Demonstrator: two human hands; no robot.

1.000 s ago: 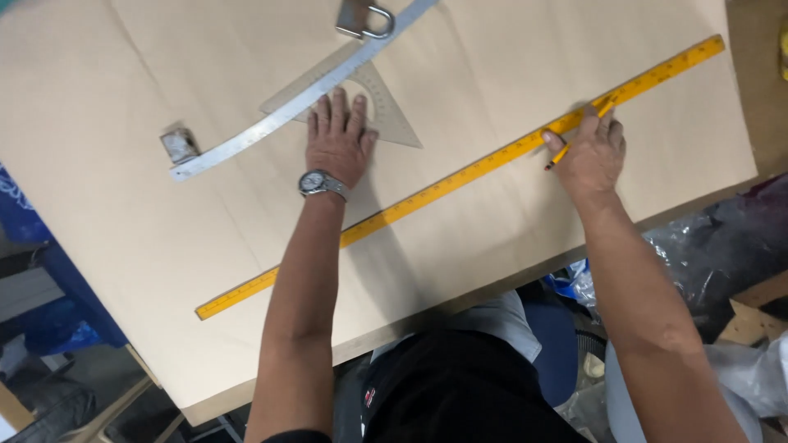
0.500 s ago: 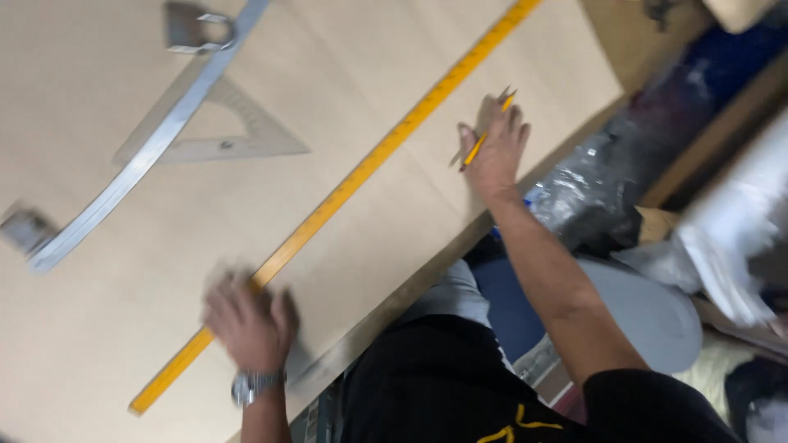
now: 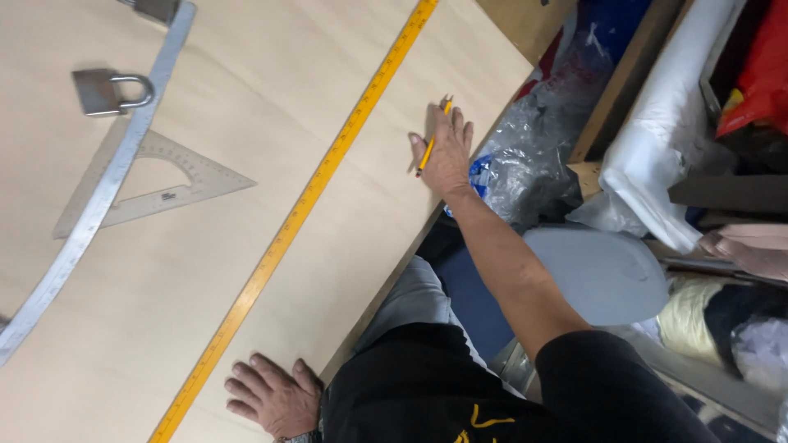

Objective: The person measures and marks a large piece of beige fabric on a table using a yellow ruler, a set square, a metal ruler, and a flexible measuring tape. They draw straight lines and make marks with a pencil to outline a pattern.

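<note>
The person leans over a wide sheet of pale pattern paper [image 3: 246, 271] that covers the desk [image 3: 525, 25], whose brown top shows only at the far corner. The right hand [image 3: 446, 152] lies flat on the paper close to the near edge, fingers spread and pressing down, with a yellow pencil [image 3: 432, 138] pinched between them so its tip points back along the hand; held this way, the pencil seems ready for use while the palm pins the sheet. The left hand [image 3: 275, 398] is planted at the near edge too, fingers splayed and empty, just beside the lower end of the long yellow ruler [image 3: 308, 201]; it looks placed to hold the paper down rather than the ruler, which it does not quite touch.

The ruler runs diagonally across the sheet, between the two hands and the other drafting tools. Beyond it lie a clear set square [image 3: 164, 184], partly under a curved metal rule [image 3: 98, 197], and a padlock [image 3: 105, 90] resting on the paper beside that curve, most likely serving as a weight. Off the desk to the right are crumpled clear plastic bags [image 3: 533, 156] and a white roll of fabric [image 3: 665, 156].
</note>
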